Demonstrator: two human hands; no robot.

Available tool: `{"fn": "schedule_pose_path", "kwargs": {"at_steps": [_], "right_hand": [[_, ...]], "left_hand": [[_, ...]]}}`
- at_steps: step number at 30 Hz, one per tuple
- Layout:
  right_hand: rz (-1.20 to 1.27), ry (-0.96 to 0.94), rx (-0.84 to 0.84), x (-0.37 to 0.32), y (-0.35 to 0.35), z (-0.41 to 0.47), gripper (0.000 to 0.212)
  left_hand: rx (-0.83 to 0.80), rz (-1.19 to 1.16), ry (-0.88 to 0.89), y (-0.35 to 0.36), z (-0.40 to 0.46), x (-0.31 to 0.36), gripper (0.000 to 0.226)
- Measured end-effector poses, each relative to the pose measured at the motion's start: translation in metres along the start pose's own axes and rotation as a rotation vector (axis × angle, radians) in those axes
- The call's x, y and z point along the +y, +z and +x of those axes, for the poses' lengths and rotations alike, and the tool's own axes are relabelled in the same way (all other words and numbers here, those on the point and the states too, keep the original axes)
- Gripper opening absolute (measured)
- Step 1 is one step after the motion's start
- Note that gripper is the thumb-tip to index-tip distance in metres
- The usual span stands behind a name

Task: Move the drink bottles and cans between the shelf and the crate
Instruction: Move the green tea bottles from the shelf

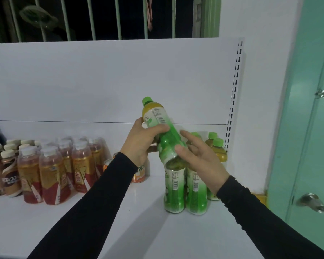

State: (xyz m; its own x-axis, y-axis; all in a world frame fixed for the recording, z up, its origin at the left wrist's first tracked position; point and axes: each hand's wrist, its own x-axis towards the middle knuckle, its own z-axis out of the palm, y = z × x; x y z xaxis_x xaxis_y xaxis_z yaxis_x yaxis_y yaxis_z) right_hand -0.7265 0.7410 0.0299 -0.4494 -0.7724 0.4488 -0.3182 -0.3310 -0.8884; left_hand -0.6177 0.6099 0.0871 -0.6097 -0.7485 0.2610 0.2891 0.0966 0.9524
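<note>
- Gripping hard with my left hand [141,141]: thumb and fingers wrap the middle of a green-capped tea bottle [160,128], which is up in the air, tilted with its cap leaning back and to the left and its base toward me.
- My right hand [198,157] is loose, fingers spread and relaxed, holding nothing; its fingertips [179,148] sit right at the lower part of the bottle, though I can't tell whether they really touch it.
- That bottle hangs just above the front pair of green tea bottles [185,191] standing upright on the white shelf [131,217], its base close over their tops.
- Behind that pair, more green-capped bottles [216,144] stand against the right end of the shelf, next to the slotted upright [235,94].
- Over on the left, a block of red-and-gold drink bottles [52,172] with pale caps stands in rows.
- Further left, brown coffee bottles [9,180] with cream caps, at the picture's edge.
- Orange cans [138,173] peek out from behind my left forearm, partly hidden by the black sleeve [94,199].
- No crate showing from this camera angle.
- Off to the right, a mint-green door [307,128] with a metal knob [311,202].
</note>
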Motion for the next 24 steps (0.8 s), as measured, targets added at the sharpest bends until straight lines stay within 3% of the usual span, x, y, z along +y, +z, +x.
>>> {"fn": "schedule_pose_path", "kwargs": {"at_steps": [4,9,14,24], "right_hand": [[-0.308,-0.159,-0.02,0.002,0.006,-0.003,0.091],[-0.549,-0.258,0.093,-0.004,0.019,-0.004,0.094],[-0.549,-0.279,0.144,-0.009,0.026,0.0,0.086],[-0.515,-0.224,0.118,-0.002,0.03,-0.001,0.09]], "left_hand": [[0.001,-0.165,-0.152,-0.006,0.001,0.004,0.016],[-0.003,-0.289,-0.271,-0.008,-0.004,0.006,0.012],[0.041,-0.349,-0.309,-0.013,-0.006,0.006,0.015],[0.023,-0.325,-0.29,-0.017,-0.004,0.007,0.014]]}}
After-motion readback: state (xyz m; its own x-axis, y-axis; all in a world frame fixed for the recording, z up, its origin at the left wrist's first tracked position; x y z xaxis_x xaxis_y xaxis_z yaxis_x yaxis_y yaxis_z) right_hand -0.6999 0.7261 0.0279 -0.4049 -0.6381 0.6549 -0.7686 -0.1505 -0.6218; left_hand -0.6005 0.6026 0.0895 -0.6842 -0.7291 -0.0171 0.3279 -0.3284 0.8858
